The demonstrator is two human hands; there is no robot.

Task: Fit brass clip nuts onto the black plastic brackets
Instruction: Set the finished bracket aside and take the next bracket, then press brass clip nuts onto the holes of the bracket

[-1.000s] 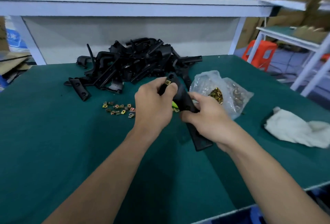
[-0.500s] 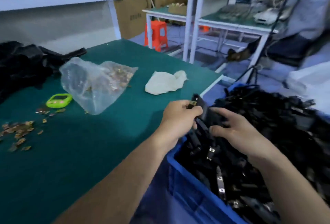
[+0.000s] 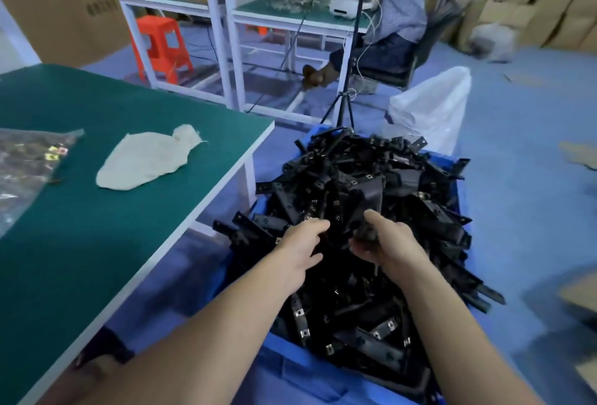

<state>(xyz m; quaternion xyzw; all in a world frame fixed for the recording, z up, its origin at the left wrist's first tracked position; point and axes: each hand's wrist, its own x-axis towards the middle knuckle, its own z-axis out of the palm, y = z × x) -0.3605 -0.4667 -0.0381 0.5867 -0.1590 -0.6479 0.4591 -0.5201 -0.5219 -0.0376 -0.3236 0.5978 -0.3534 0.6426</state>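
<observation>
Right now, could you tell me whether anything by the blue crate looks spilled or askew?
Yes: the crate is overfilled. Black brackets are heaped above its rim, and several jut past its right side, where they might slide off.

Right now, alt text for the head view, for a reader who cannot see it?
A left hand and right hand reach over a blue crate heaped with black plastic brackets, several fitted with clip nuts. A green table to the left holds a white cloth.
</observation>
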